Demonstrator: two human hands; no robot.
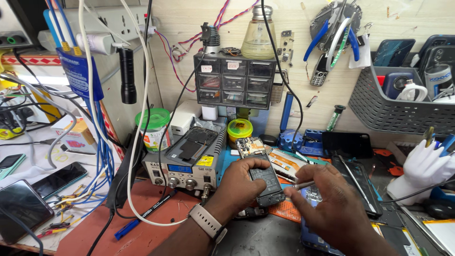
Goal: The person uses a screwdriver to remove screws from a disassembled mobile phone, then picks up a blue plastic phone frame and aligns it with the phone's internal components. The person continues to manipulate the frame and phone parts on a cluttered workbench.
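Note:
My left hand (pixel 239 185) grips an opened smartphone (pixel 261 167) with its back cover off, circuit board and battery exposed, held tilted above the bench. A pale watch sits on that wrist. My right hand (pixel 327 199) holds a thin metal tool (pixel 302 185), tweezers or a small driver, with its tip against the phone's lower right edge. Under the hands lie an orange mat (pixel 283 209) and a blue phone part (pixel 315 239).
A grey heating station (pixel 187 159) stands left of the phone. Behind are a small drawer cabinet (pixel 234 80), a glass bottle (pixel 258 33), a green-lidded jar (pixel 154 125), and a grey basket (pixel 403 102). Cables hang at left. Phones (pixel 28 199) lie far left; a white hand-shaped holder (pixel 422 166) stands at right.

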